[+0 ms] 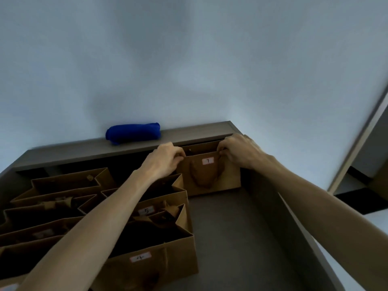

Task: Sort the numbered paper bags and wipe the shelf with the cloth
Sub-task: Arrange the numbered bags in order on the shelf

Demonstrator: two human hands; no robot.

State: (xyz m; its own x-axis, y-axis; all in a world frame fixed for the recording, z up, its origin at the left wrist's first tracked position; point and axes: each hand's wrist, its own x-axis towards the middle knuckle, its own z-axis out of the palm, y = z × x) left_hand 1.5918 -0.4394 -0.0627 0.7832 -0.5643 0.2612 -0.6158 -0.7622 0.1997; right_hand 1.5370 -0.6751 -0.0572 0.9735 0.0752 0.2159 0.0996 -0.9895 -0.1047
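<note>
Brown bag 7 [212,173] upright, label twd camera, L hand [165,158] & R hand [239,151] pinching its top corners.

The grey shelf [231,223] is carrying a bunch of brown paper bags [147,227] sitting upright, and a rolled blue cloth [133,133] is lying on its back ledge.

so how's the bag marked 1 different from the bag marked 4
The bag marked 1 stands alone at the back of the shelf, gripped at its top edge by the left hand and right hand; the bag marked 4 sits nearest the camera, untouched, packed against other bags. Both are brown paper with white number labels.
</note>
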